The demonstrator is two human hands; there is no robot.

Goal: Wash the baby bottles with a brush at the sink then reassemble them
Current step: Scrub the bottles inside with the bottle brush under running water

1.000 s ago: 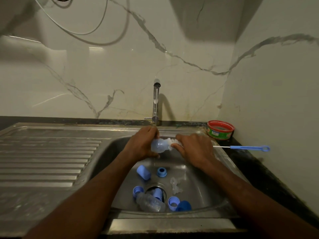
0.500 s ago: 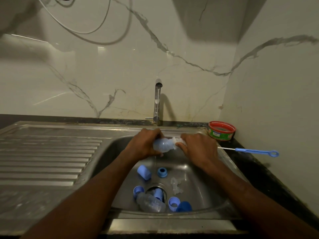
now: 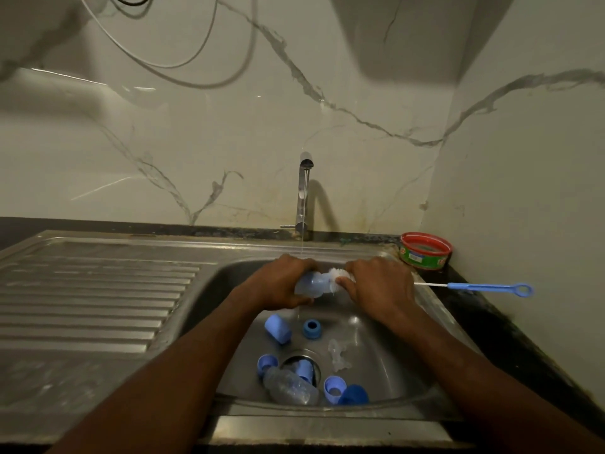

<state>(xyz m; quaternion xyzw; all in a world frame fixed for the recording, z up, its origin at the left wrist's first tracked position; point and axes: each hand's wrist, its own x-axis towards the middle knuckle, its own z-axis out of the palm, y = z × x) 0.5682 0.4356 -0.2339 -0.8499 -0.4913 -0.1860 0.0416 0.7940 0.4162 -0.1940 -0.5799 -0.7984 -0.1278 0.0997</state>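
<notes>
Over the sink's back edge, under the tap: scrubbing one bottle.
Keep the sink [image 3: 209,309] beneath; your left hand [image 3: 281,283] wraps the bottle [image 3: 311,285] sideways, your right hand [image 3: 376,286] pinches the brush [image 3: 484,286] at its bristles. Hold the mouth square, stroke deep, and judge rotation as needed.

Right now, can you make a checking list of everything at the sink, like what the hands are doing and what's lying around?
Surface: steel sink, wet; tap running.
Job's things: bottle held under the water, brush pushed into its mouth; another bottle lying by the drain.
Clutter: blue caps and rings and a clear teat loose in the basin; red-rimmed tub in the corner.
Hands: left hand grips the bottle; right hand grips the brush.
Cables: wires hanging on the wall.
Surroundings: marble-look wall.
</notes>
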